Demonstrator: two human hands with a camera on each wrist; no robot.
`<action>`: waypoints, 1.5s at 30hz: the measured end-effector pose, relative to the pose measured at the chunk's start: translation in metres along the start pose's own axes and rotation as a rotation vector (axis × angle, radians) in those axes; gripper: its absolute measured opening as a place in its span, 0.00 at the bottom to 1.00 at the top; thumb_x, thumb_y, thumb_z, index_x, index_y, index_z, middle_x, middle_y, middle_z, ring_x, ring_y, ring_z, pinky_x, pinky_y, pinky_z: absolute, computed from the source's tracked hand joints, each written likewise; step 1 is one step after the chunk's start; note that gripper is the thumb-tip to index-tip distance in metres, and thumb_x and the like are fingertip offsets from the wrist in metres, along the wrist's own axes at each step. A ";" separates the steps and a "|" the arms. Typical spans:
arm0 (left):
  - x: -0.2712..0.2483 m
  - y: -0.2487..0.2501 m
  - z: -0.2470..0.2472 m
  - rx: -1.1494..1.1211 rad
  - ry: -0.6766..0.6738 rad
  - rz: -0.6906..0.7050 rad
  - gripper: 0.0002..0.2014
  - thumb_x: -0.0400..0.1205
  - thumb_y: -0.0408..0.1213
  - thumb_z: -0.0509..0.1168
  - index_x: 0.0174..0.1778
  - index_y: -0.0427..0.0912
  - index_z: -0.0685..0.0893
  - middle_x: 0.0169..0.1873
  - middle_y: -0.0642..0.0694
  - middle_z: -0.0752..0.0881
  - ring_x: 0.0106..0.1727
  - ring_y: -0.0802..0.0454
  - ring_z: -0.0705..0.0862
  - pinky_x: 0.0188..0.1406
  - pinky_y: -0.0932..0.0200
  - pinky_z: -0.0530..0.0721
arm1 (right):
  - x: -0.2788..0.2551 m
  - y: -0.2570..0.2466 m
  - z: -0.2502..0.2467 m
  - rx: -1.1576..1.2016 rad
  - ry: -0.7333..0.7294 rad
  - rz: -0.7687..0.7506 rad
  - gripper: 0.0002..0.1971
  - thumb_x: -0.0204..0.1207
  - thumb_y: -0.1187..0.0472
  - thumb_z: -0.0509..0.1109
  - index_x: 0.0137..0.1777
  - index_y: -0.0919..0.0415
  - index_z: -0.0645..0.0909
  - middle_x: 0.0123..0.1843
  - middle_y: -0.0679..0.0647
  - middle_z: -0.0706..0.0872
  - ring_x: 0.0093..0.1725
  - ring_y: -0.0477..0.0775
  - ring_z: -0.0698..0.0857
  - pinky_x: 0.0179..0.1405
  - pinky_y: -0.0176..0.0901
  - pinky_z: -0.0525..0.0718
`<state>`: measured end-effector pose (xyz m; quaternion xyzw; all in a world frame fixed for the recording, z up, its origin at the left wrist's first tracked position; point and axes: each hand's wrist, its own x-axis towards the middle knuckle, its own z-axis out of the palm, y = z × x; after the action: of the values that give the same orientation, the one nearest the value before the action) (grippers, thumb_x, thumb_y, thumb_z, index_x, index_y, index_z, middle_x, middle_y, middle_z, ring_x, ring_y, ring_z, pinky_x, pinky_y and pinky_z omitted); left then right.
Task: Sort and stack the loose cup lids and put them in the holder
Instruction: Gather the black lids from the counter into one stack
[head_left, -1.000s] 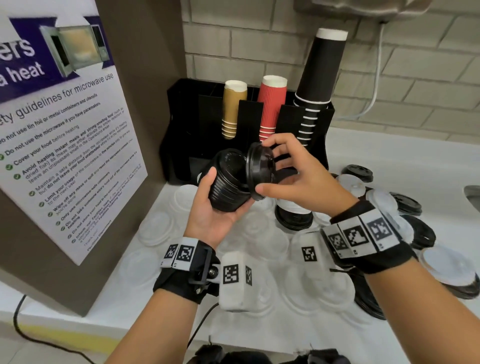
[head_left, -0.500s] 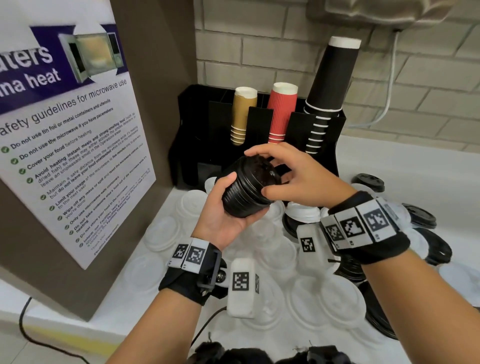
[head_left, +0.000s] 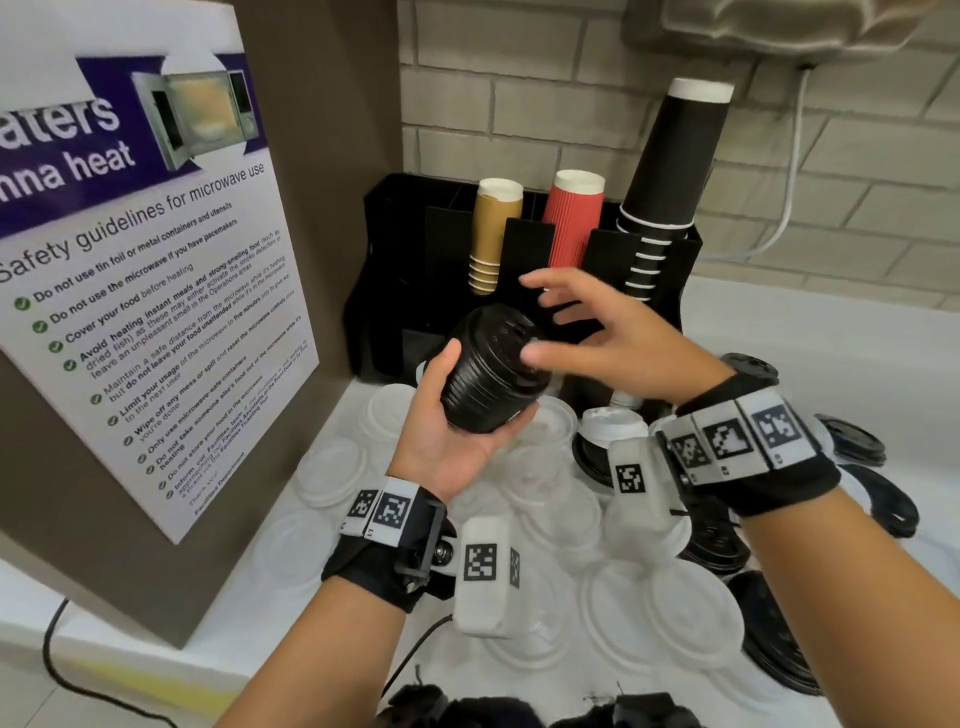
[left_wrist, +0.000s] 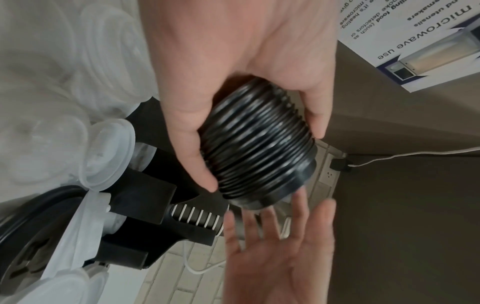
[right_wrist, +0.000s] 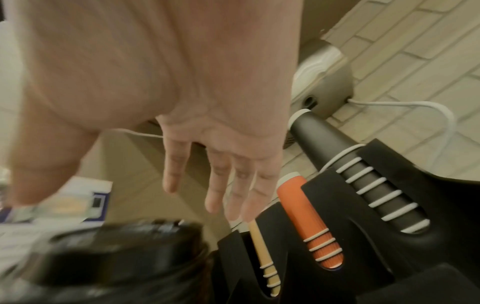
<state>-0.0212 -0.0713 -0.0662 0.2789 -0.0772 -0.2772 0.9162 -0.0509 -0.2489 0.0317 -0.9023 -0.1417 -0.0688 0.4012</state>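
A stack of black lids (head_left: 491, 374) lies tilted in my left hand (head_left: 447, 431), whose thumb and fingers curl round its ribbed side (left_wrist: 257, 150). My right hand (head_left: 587, 332) hovers just beyond the stack's top with fingers spread and straight, holding nothing (right_wrist: 223, 181). Behind both hands stands the black holder (head_left: 400, 270), with tan, red and black cup stacks in its slots. Loose clear lids (head_left: 685, 618) and black lids (head_left: 857, 447) lie scattered over the white counter.
A brown cabinet side carrying a microwave safety poster (head_left: 145, 291) walls off the left. A brick wall with a white cable (head_left: 779, 228) runs behind the holder. A tall black cup stack (head_left: 670, 171) leans out of the holder's right slot.
My right hand pressed a black lid onto the stack, then let go and spread its fingers. The left hand kept hold of the stack.
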 end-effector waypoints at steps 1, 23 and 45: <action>0.001 0.002 -0.003 -0.025 0.002 0.017 0.31 0.71 0.54 0.72 0.67 0.41 0.84 0.67 0.35 0.84 0.66 0.38 0.84 0.57 0.40 0.86 | 0.001 0.006 -0.005 -0.021 0.044 0.062 0.24 0.69 0.43 0.74 0.64 0.45 0.77 0.60 0.42 0.81 0.59 0.38 0.80 0.53 0.31 0.80; -0.004 0.030 -0.015 -0.061 0.083 0.117 0.21 0.70 0.53 0.72 0.54 0.44 0.92 0.63 0.38 0.87 0.63 0.40 0.86 0.57 0.42 0.86 | 0.013 0.058 0.001 -0.762 -0.602 0.609 0.32 0.67 0.44 0.77 0.67 0.48 0.66 0.51 0.51 0.77 0.52 0.54 0.80 0.53 0.47 0.83; -0.011 0.017 -0.008 -0.074 0.051 0.043 0.28 0.64 0.54 0.77 0.57 0.42 0.90 0.67 0.35 0.83 0.71 0.36 0.79 0.51 0.45 0.87 | -0.003 0.082 0.013 -0.761 -0.620 0.554 0.47 0.62 0.49 0.83 0.79 0.49 0.62 0.73 0.55 0.75 0.69 0.57 0.76 0.66 0.49 0.79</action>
<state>-0.0204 -0.0500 -0.0634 0.2502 -0.0498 -0.2528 0.9333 -0.0281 -0.2921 -0.0349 -0.9649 0.0242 0.2614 -0.0100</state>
